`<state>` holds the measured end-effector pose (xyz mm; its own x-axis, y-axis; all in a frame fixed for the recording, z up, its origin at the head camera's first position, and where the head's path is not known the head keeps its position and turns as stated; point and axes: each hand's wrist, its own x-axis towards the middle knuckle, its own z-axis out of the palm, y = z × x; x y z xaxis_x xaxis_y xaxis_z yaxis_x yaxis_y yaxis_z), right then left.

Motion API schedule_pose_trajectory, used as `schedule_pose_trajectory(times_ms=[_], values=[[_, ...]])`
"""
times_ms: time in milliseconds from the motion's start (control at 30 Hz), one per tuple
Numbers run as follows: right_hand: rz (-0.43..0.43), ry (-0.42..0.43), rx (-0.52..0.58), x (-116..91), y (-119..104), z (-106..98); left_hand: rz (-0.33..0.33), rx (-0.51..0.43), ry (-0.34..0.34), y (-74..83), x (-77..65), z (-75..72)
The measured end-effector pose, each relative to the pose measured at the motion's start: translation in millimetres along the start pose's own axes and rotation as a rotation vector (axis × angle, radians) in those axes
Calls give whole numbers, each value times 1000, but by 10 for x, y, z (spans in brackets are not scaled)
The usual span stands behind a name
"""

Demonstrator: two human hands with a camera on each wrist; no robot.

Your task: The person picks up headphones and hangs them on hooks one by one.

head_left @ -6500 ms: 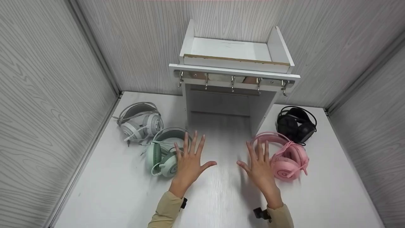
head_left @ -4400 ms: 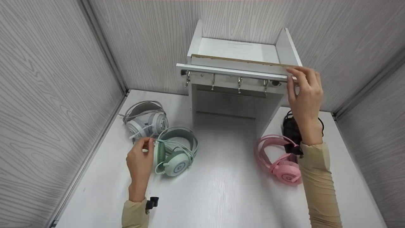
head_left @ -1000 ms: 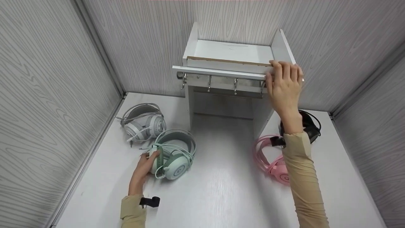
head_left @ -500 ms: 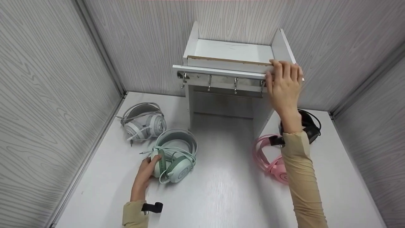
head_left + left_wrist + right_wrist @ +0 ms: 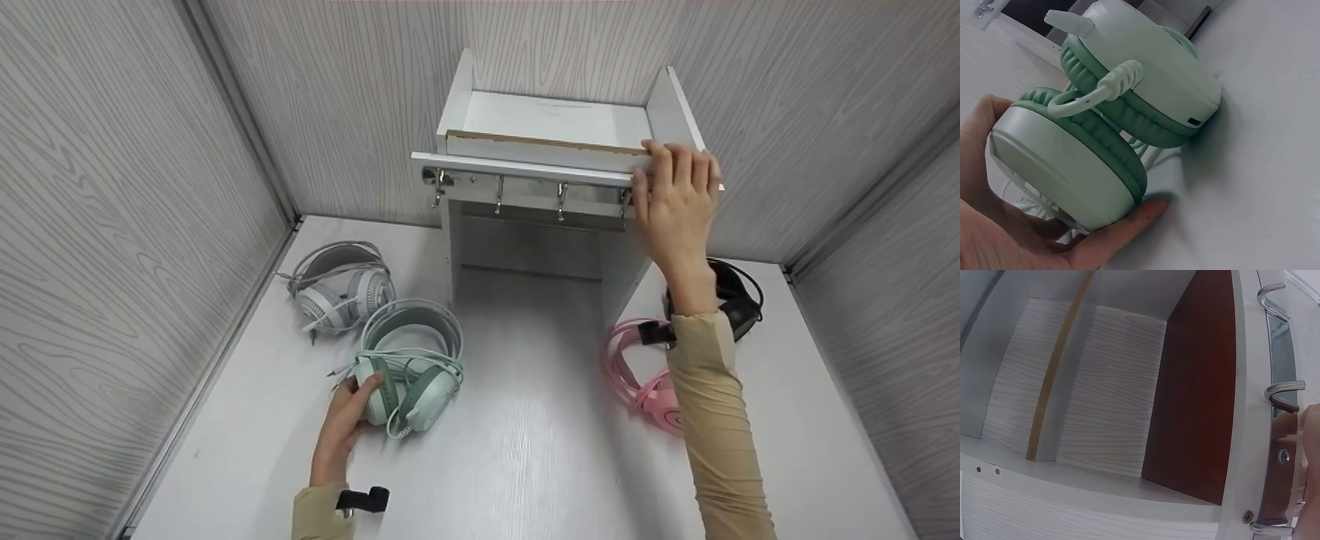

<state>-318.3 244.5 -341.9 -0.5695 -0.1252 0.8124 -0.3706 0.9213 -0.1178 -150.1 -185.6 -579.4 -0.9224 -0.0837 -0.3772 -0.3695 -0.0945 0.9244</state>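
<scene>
My left hand (image 5: 343, 420) grips the near-left ear cup of a mint-green headset (image 5: 433, 397), its cable looped across the headband. In the left wrist view the thumb and fingers wrap the outer shell of that ear cup (image 5: 1055, 163); the other ear cup (image 5: 1151, 67) is beside it, close over the white table. My right hand (image 5: 679, 206) holds the right end of the hook rail (image 5: 525, 168) on a white shelf unit, fingers over the top edge and thumb in front. Metal hooks (image 5: 1286, 391) stick out from the rail; the rightmost is hidden by the hand in the head view.
Behind the green headset lies a silver-grey headset (image 5: 345, 289). Right of the shelf unit, a pink headset (image 5: 622, 375) and a black headset (image 5: 741, 313) are partly covered by my right arm. The unit's upper tray (image 5: 555, 120) backs onto a wood-grain wall (image 5: 360, 112).
From spread above the table, my hands went to the headset and the rail. Over the last second the left hand has tilted the green headset's ear cups; the right hand has stayed put.
</scene>
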Motion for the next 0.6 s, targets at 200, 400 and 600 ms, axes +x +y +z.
schedule_pose_trajectory(times_ms=[200, 400, 600], values=[[-3, 5, -5, 8, 0, -9, 10, -16, 11, -50, -26, -18], [-8, 4, -12, 5, 9, -2, 39, -28, 11, -72, -37, 3], [-10, -9, -24, -3, 9, 2, 68, -33, 18, -101, -87, 43]])
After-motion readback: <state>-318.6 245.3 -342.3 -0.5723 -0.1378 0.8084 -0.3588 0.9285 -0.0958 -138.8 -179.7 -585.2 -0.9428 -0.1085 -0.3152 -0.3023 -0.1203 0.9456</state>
